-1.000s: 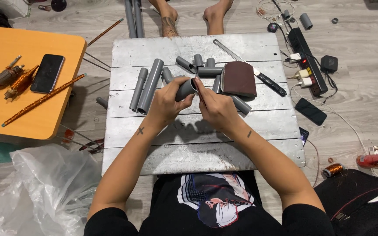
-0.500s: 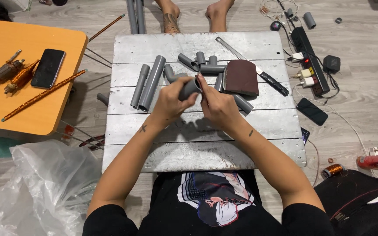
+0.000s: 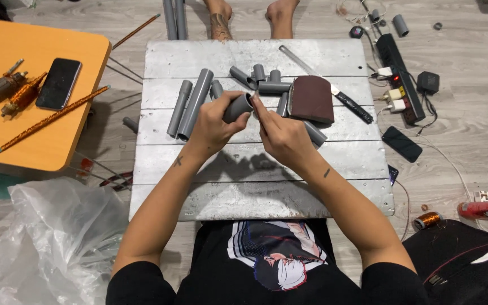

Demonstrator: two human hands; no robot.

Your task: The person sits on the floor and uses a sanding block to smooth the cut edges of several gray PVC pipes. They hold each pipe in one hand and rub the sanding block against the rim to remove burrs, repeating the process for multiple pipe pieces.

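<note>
Pipe piece (image 3: 237,107), short and grey, was held above the worktop (image 3: 255,186); left hand (image 3: 213,125) closed round it, open end turned toward right hand (image 3: 280,135), whose pinched fingers worked its rim; contents unclear.

Both my forearms reach forward and angle inward, so my hands meet in front of my chest. My left hand (image 3: 213,124) is curled into a loose fist, thumb on top, fingers wrapped round what it grips, wrist slightly bent. My right hand (image 3: 280,134) sits just beside it, knuckles up, index finger and thumb stretched toward the left hand's fingertips, the other fingers folded under. Both arms are bare to the short black sleeves.
</note>
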